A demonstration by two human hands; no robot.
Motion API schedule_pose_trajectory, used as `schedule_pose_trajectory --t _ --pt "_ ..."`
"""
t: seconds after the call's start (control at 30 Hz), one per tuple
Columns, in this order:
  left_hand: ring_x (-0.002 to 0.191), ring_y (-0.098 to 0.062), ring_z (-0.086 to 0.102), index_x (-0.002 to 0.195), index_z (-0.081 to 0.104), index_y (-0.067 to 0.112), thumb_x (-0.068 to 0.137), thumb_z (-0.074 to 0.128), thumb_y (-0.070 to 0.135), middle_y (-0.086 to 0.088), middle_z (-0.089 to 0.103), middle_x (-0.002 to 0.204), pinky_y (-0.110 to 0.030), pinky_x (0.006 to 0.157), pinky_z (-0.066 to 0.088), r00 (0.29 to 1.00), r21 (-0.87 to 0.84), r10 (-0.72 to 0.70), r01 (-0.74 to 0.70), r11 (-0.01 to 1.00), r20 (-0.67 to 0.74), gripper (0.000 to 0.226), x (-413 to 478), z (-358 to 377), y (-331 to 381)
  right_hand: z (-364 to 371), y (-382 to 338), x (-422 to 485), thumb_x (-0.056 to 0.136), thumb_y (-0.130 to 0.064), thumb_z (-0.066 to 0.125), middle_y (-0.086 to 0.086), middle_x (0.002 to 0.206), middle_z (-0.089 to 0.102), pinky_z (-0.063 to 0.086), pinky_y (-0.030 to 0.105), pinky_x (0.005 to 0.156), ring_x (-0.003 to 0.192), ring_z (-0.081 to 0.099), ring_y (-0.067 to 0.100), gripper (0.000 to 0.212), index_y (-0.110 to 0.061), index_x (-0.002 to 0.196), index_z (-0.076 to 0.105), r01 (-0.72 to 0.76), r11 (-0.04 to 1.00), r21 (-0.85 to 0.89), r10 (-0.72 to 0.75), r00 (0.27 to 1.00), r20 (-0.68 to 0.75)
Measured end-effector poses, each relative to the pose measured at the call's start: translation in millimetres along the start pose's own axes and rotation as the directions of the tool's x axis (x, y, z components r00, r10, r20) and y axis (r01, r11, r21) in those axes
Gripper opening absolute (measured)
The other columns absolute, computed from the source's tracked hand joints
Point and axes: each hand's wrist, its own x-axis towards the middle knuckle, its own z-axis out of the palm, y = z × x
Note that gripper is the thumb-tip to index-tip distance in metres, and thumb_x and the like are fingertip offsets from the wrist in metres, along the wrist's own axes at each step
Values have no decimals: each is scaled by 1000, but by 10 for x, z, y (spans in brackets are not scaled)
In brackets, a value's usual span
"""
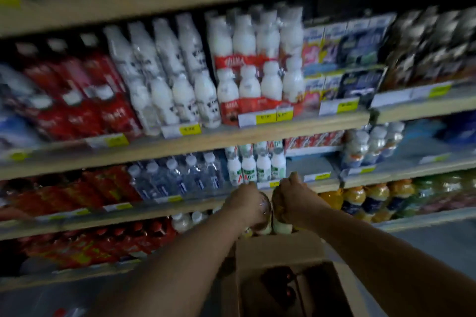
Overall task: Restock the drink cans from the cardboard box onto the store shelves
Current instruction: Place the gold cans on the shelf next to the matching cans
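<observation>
Head view: low in the centre of the frame, the left hand [248, 202] and right hand [292, 198] are side by side, each curled round a drink can [265, 207], long axes roughly upright, tops toward the shelf edge [206, 203] just beyond. The open cardboard box [280, 247] sits directly below, nearer the camera. Blur hides the labels.

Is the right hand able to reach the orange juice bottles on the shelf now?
Probably not yet: the right hand is already closed on a can, though the orange juice bottles sit close beside it, unblocked.
</observation>
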Motion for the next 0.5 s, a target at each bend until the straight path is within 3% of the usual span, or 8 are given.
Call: schedule_pose_trajectory --t 0.07,0.13,0.17,0.23,0.3,0.37,0.5 --pt "95 -32 62 112 52 -2 70 72 27 -18 61 103 -35 72 52 996 95 67 -61 994 -64 55 -243 -553 242 -539 -13 -134 68 -25 68 7 74 44 40 40 65 88 46 28 22 -23 66 46 13 992 123 0 994 -105" --pt "90 -29 62 101 57 4 74 72 27 -13 61 96 -29 61 41 987 155 124 -107 982 -104 39 -531 -1070 506 -908 49 -157 64 -22 59 10 84 52 45 42 65 91 51 34 10 -23 73 54 87 988 124 -51 962 -269" --pt "84 -28 61 92 58 8 74 72 28 -9 60 86 -27 57 38 985 154 133 -116 981 -108 31 -634 -1278 599 -1173 19 -302 63 -25 56 10 91 55 46 42 68 93 54 36 18 -23 81 56 46 983 179 -6 976 -218" --pt "75 -22 58 77 56 12 72 74 30 -2 55 72 -26 51 39 977 184 169 -145 972 -126 26 -828 -1677 770 -1583 35 -435 69 -31 59 11 114 52 45 40 86 108 51 37 45 -20 113 52 15 983 184 37 960 -277" --pt "81 -20 61 87 60 11 68 76 29 -4 61 84 -28 58 48 968 149 191 -167 975 -162 30 -1001 -2031 911 -2096 -28 -698 72 -31 64 13 123 49 41 38 96 116 47 35 63 -15 129 44 4 976 218 60 956 -289" --pt "92 -24 61 104 60 7 68 78 29 -5 58 93 -30 66 47 956 132 205 -180 975 -212 45 -1228 -2343 1067 -2522 -73 -885 77 -26 63 14 122 50 40 36 95 116 48 36 57 -13 129 46 23 961 276 63 953 -297" --pt "84 -17 60 97 60 12 65 78 33 -10 60 86 -28 62 42 922 10 215 -224 975 -321 42 -1603 -2845 1218 -3276 -102 -1247 84 -25 56 15 128 51 37 27 91 120 48 32 50 -9 130 46 121 940 319 5 930 -368"
